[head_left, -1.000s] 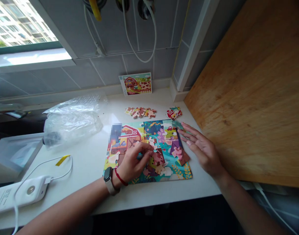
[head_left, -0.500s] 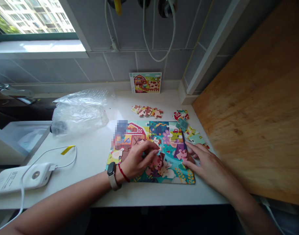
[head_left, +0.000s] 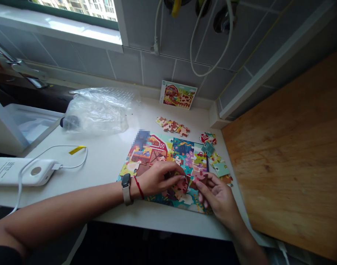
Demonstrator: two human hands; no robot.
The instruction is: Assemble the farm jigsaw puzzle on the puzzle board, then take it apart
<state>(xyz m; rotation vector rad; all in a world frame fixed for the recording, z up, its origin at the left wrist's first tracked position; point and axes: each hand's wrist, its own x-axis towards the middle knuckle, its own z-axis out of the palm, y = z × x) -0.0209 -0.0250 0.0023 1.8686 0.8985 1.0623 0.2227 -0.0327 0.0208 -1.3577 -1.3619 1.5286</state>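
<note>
My right hand (head_left: 219, 195) pinches a pink and brown puzzle piece (head_left: 199, 176) between thumb and fingers, raised over the right part of the puzzle board (head_left: 182, 145). Just left of it, my left hand (head_left: 162, 178) has its thumb and index fingertips brought together above the board's middle. Whatever may be between those fingertips is too small to make out. On the board, joined pieces form a red barn (head_left: 158, 147). A white animal piece (head_left: 133, 166) shows at the left. Other loose pieces beneath my hands are partly covered.
Behind the board lie brown-and-white pieces (head_left: 172, 126); more loose pieces (head_left: 220, 168) lie to its right. A picture card (head_left: 178, 95) leans on the wall. Leftward are a clear plastic bag (head_left: 99, 114) and a white power bank (head_left: 21, 171) with cable. A wooden panel (head_left: 290, 158) borders the right.
My right hand has lifted the pink puzzle piece from the board's right side and brought it left, close to my left fingertips. The camera view has turned and tilted.
</note>
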